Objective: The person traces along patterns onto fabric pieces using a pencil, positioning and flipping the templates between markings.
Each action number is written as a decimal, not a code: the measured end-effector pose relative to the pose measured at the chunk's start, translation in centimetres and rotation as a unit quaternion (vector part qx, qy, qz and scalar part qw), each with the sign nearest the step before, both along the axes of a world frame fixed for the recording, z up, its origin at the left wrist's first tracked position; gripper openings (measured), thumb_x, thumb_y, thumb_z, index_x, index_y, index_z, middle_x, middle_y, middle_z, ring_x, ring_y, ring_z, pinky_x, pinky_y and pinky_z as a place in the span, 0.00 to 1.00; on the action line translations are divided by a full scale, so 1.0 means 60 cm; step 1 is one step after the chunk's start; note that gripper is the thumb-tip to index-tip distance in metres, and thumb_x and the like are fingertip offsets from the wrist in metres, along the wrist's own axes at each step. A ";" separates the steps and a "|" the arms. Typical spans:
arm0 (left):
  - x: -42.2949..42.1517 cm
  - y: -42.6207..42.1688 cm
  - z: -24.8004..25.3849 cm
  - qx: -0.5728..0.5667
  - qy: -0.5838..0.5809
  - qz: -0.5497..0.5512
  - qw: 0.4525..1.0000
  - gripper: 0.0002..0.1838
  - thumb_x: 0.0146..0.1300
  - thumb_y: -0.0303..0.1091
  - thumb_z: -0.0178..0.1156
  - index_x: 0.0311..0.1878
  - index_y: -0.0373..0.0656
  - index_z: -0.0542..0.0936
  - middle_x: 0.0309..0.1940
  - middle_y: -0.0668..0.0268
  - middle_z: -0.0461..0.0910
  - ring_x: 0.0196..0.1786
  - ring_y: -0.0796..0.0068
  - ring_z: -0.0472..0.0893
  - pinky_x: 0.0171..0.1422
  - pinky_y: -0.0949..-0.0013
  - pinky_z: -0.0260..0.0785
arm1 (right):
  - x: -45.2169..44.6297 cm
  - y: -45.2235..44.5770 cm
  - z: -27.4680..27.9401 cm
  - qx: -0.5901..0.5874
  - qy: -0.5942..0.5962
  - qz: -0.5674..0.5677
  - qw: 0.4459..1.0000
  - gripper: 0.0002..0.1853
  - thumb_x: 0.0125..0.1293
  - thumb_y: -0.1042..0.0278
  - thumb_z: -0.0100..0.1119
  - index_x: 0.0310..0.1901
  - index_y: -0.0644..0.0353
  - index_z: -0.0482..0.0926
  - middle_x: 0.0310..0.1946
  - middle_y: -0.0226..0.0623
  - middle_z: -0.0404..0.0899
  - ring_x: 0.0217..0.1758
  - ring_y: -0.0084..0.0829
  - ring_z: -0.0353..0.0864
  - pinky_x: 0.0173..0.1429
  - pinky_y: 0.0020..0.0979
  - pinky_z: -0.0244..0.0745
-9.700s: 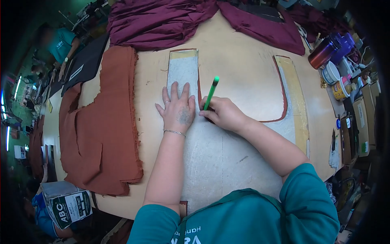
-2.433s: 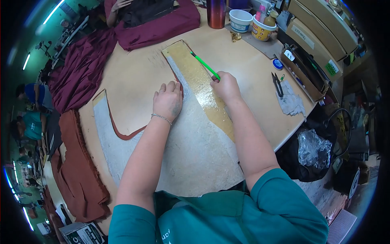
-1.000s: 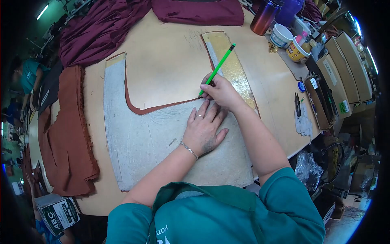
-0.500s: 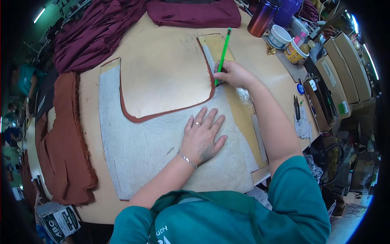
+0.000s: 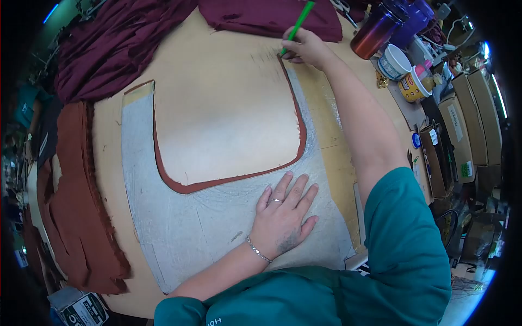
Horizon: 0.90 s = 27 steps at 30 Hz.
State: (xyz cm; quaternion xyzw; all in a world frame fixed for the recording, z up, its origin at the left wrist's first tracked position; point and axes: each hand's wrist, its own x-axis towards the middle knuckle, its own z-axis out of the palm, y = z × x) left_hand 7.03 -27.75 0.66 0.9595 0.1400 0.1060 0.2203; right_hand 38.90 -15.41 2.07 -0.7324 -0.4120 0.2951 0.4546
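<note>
A large U-shaped grey pattern template (image 5: pixel 179 233) with yellowish tape at its ends lies on the table. Rust-brown fabric (image 5: pixel 187 189) shows as a narrow band along the template's inner curve. My left hand (image 5: pixel 284 217) rests flat on the template below the curve, fingers spread, holding nothing. At the upper right arm of the template, my right hand (image 5: pixel 305 48) grips a bright green pencil (image 5: pixel 298 27). The pencil leans up and away, its point down by the end of the inner edge. My right fingers hide part of that corner.
Stacked rust-brown fabric pieces (image 5: pixel 81 206) lie at the left. Maroon cloth (image 5: pixel 117 49) is bunched at the back left, with folded maroon cloth (image 5: pixel 261 16) beside it. A tumbler (image 5: pixel 375 32), a white tub (image 5: pixel 393 61) and cardboard boxes (image 5: pixel 459 127) stand at the right.
My right hand has moved the pencil up along the inner edge to the template's far right end. My left hand stays on the template. The view has shifted slightly.
</note>
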 end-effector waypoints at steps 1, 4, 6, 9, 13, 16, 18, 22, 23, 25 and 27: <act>0.000 0.000 -0.001 -0.001 -0.001 0.001 1.000 0.28 0.52 0.51 0.56 0.58 0.56 0.71 0.60 0.69 0.65 0.66 0.66 0.58 0.65 0.55 0.48 | -0.010 -0.009 -0.005 0.045 0.022 -0.040 0.998 0.08 0.63 0.66 0.54 0.40 0.58 0.70 0.31 0.32 0.77 0.31 0.23 0.79 0.33 0.24 0.75; -0.004 0.000 -0.005 -0.004 -0.004 0.003 1.000 0.28 0.52 0.51 0.56 0.58 0.56 0.70 0.61 0.69 0.64 0.67 0.66 0.57 0.65 0.55 0.49 | -0.058 -0.080 -0.008 0.147 0.051 -0.121 0.980 0.10 0.64 0.65 0.54 0.40 0.62 0.70 0.30 0.32 0.77 0.31 0.23 0.78 0.33 0.22 0.74; -0.004 0.000 -0.006 -0.003 -0.006 0.002 1.000 0.29 0.52 0.51 0.56 0.59 0.56 0.70 0.61 0.69 0.64 0.67 0.67 0.57 0.65 0.54 0.50 | -0.100 -0.154 -0.001 0.035 0.085 -0.098 0.991 0.10 0.64 0.65 0.55 0.39 0.63 0.71 0.29 0.32 0.76 0.31 0.22 0.78 0.33 0.22 0.73; -0.004 -0.001 -0.007 0.002 -0.007 0.001 1.000 0.29 0.53 0.50 0.56 0.59 0.56 0.69 0.62 0.69 0.63 0.67 0.66 0.56 0.64 0.53 0.51 | -0.185 -0.230 0.008 0.019 0.085 -0.049 0.995 0.10 0.63 0.65 0.56 0.37 0.63 0.71 0.29 0.33 0.76 0.32 0.21 0.77 0.34 0.22 0.72; -0.005 -0.002 -0.010 0.011 -0.010 -0.001 1.000 0.28 0.53 0.50 0.55 0.59 0.56 0.69 0.62 0.67 0.62 0.67 0.65 0.56 0.65 0.51 0.51 | -0.244 -0.250 -0.028 0.066 0.103 -0.025 0.992 0.11 0.61 0.65 0.58 0.36 0.64 0.71 0.28 0.34 0.77 0.31 0.21 0.76 0.35 0.23 0.72; -0.005 -0.002 -0.011 0.005 -0.013 -0.001 1.000 0.28 0.54 0.51 0.54 0.59 0.55 0.69 0.62 0.67 0.62 0.67 0.64 0.56 0.65 0.50 0.51 | -0.269 -0.245 -0.025 0.019 0.059 -0.014 0.998 0.08 0.61 0.70 0.57 0.37 0.64 0.70 0.29 0.32 0.75 0.33 0.20 0.76 0.38 0.23 0.72; -0.005 -0.002 -0.010 0.001 -0.011 -0.002 1.000 0.28 0.54 0.51 0.54 0.59 0.55 0.69 0.62 0.66 0.62 0.68 0.64 0.55 0.65 0.50 0.50 | -0.279 -0.241 -0.026 -0.001 0.021 0.009 1.000 0.07 0.62 0.72 0.56 0.37 0.63 0.70 0.30 0.31 0.74 0.35 0.21 0.76 0.40 0.23 0.73; -0.006 0.002 -0.008 -0.002 0.010 -0.010 1.000 0.28 0.54 0.51 0.54 0.59 0.55 0.69 0.62 0.66 0.62 0.68 0.64 0.55 0.65 0.50 0.50 | -0.295 -0.238 -0.006 -0.024 -0.008 0.023 0.999 0.07 0.61 0.72 0.56 0.37 0.63 0.70 0.30 0.31 0.74 0.35 0.21 0.76 0.40 0.24 0.72; -0.005 0.001 -0.007 -0.003 0.015 -0.011 1.000 0.28 0.55 0.51 0.54 0.59 0.55 0.69 0.62 0.66 0.62 0.68 0.64 0.55 0.65 0.50 0.50 | -0.293 -0.242 0.000 -0.032 -0.035 0.037 0.998 0.07 0.61 0.72 0.56 0.37 0.63 0.70 0.30 0.31 0.75 0.35 0.21 0.76 0.41 0.24 0.72; -0.006 -0.001 -0.009 0.003 -0.001 -0.005 1.000 0.28 0.54 0.51 0.54 0.59 0.55 0.69 0.62 0.66 0.62 0.68 0.64 0.55 0.65 0.51 0.51 | -0.275 -0.253 -0.002 -0.037 -0.050 0.037 0.997 0.08 0.61 0.70 0.57 0.37 0.64 0.71 0.29 0.34 0.76 0.35 0.23 0.77 0.41 0.26 0.72; -0.006 -0.002 -0.010 0.004 -0.010 0.000 1.000 0.28 0.54 0.50 0.54 0.59 0.55 0.69 0.62 0.67 0.62 0.68 0.64 0.55 0.64 0.51 0.51 | -0.229 -0.263 -0.010 -0.031 -0.028 0.015 0.999 0.10 0.60 0.68 0.58 0.37 0.65 0.72 0.29 0.39 0.78 0.35 0.27 0.79 0.41 0.28 0.73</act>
